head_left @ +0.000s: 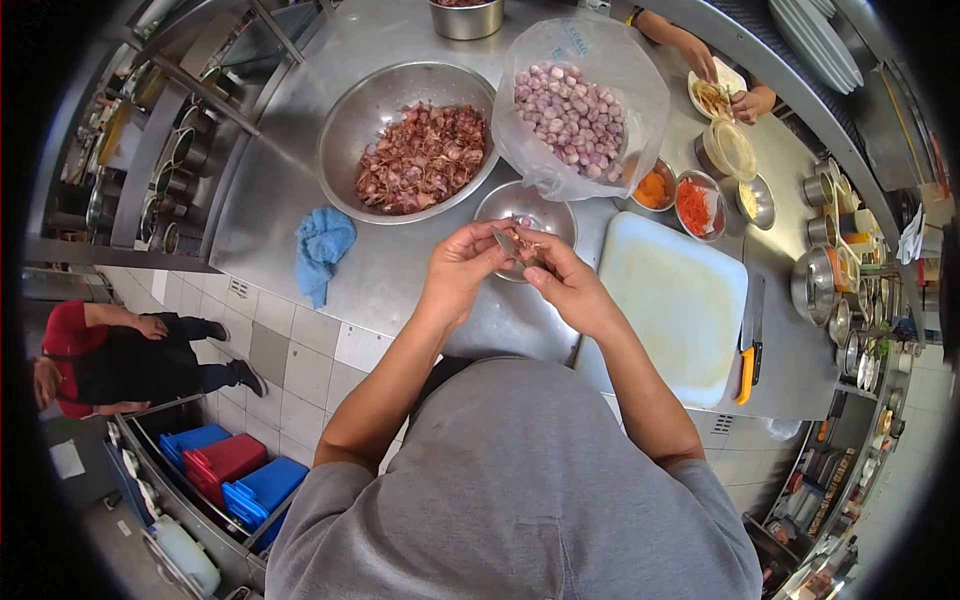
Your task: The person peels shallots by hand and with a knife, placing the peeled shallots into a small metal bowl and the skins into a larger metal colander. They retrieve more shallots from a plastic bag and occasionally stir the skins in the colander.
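A small knife blade (506, 242) shows between my two hands, over a small steel bowl (556, 212) with a few peeled shallots (522, 221) in it. My right hand (572, 285) is closed and seems to hold the knife; its handle is hidden in the fingers. Brown papery skin (527, 246) sticks out by those fingertips. Facing it, my left hand (462, 262) pinches something small by the blade, mostly covered by the fingers. Behind the hands stand a large steel bowl (345, 110) of reddish-brown shallot skins (420, 160) and a clear plastic bag (640, 90) of purple-white shallots (570, 115).
A white cutting board (675, 310) lies right, with a yellow-handled knife (747, 370) beside it. A blue cloth (325, 245) hangs over the table's left edge. Bowls of shredded orange-red vegetable (693, 205) stand back right. Another person's hands (745, 103) hold a dish; a person (110, 345) stands left.
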Motion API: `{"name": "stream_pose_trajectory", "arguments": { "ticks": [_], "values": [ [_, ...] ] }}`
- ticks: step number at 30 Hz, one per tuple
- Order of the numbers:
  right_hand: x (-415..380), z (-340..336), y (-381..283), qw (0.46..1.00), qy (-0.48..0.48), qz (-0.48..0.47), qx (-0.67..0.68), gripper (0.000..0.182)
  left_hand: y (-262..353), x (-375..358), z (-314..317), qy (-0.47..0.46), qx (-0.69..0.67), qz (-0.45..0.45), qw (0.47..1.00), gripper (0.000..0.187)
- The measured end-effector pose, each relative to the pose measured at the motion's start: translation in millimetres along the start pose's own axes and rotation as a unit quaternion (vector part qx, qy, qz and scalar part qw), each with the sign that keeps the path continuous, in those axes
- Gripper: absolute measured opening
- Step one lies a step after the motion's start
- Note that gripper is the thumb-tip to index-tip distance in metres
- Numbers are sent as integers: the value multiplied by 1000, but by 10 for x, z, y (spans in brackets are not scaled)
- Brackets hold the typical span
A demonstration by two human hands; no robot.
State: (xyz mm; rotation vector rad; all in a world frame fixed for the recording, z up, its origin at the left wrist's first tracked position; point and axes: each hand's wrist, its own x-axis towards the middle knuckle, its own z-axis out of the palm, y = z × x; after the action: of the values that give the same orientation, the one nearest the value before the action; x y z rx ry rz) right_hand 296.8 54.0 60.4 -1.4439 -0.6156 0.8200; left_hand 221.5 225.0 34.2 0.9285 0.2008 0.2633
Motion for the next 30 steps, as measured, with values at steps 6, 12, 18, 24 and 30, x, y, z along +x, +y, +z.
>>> {"name": "stream_pose_trajectory", "arguments": {
  "ticks": [6, 12, 18, 24, 30],
  "values": [
    [17, 163, 48, 998, 31, -16, 57, 41, 14, 20, -95, -16, 37, -21, 999, 30],
    [70, 181, 89, 992, 90, 37, 75, 31, -41, 9, -47, -45, 92, 0, 995, 29],
    [165, 158, 68, 961, 89, 79, 251, 24, -52, 165, 7, -7, -70, -83, 994, 36],
    [230, 90, 86, 960, 73, 92, 253, 25, -112, 271, -156, -13, 15, -143, 990, 34],
    [266, 2, 80, 956, 133, 89, 246, 25, -46, 278, -201, -48, -40, -105, 992, 31]
  ]
}}
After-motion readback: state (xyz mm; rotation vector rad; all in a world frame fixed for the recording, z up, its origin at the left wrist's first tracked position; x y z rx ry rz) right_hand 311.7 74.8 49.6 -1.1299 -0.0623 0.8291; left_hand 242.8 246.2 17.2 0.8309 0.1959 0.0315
